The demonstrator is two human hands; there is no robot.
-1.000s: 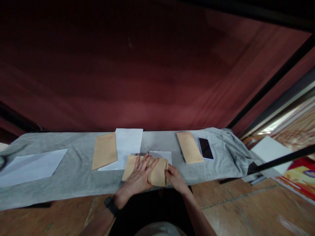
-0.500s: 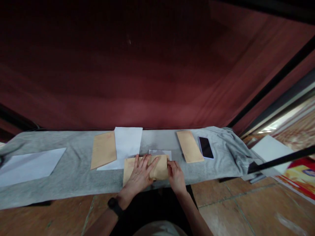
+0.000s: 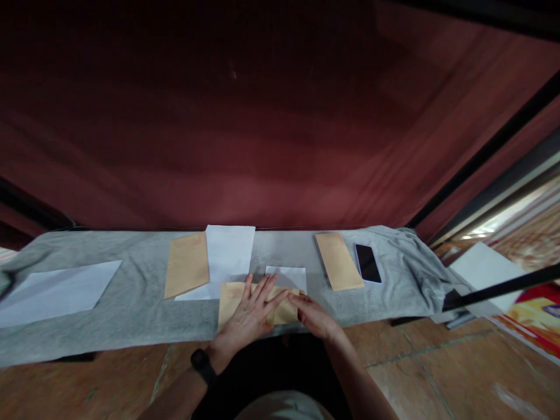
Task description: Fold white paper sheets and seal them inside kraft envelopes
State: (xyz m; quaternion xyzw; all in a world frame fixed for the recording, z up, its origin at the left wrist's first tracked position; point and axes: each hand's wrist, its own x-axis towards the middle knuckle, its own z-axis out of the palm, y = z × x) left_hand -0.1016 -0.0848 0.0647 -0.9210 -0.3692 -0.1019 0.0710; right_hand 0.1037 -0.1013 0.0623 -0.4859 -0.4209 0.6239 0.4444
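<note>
A tan paper envelope (image 3: 228, 298) lies lengthwise at the table's front edge, with my hands over much of it. My left hand (image 3: 250, 312) rests flat across its middle with the fingers spread, a dark watch on that wrist. From the right, my right hand (image 3: 315, 318) reaches over the envelope's right end, its fingers stretched toward the left hand and touching the paper. The right thumb is mostly hidden. Partly under the envelope's far side, a small white paper (image 3: 289, 273) shows.
To the left lie another tan envelope (image 3: 187, 265), a white sheet (image 3: 230, 251) and a large white paper (image 3: 61, 291). A third envelope (image 3: 339, 261) and a phone (image 3: 368, 263) lie to the right on the grey cloth (image 3: 144, 318). A dark red panel (image 3: 262, 146) stands behind.
My right hand has moved left from the envelope's right edge onto its top. The envelope's raised, bulging right part now lies flatter. My left hand has stayed nearly in place.
</note>
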